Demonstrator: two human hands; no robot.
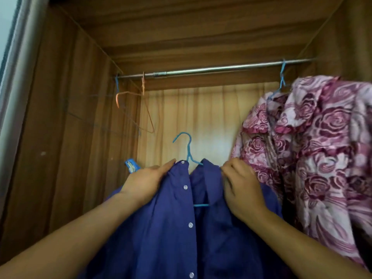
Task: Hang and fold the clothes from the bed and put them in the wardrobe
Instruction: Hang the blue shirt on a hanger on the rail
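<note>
- Wooden wardrobe (60, 137) stands open, its rail (221, 67) carrying a floral garment (322, 148) at its right end.
- Left hand (147, 183) and right hand (241, 188) each grip a shoulder of the blue shirt (171, 228), which sits on its blue hanger (188, 150) below the rail's middle.
- Hanging step; next, seemingly, the hook must be lifted over the rail.

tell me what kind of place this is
Probably the inside of a wardrobe: brown wood-grain walls, a silver metal hanging rail across them, a pink rose-patterned garment hanging from it, and a dark blue buttoned shirt on a blue wire hanger held just below.
</note>
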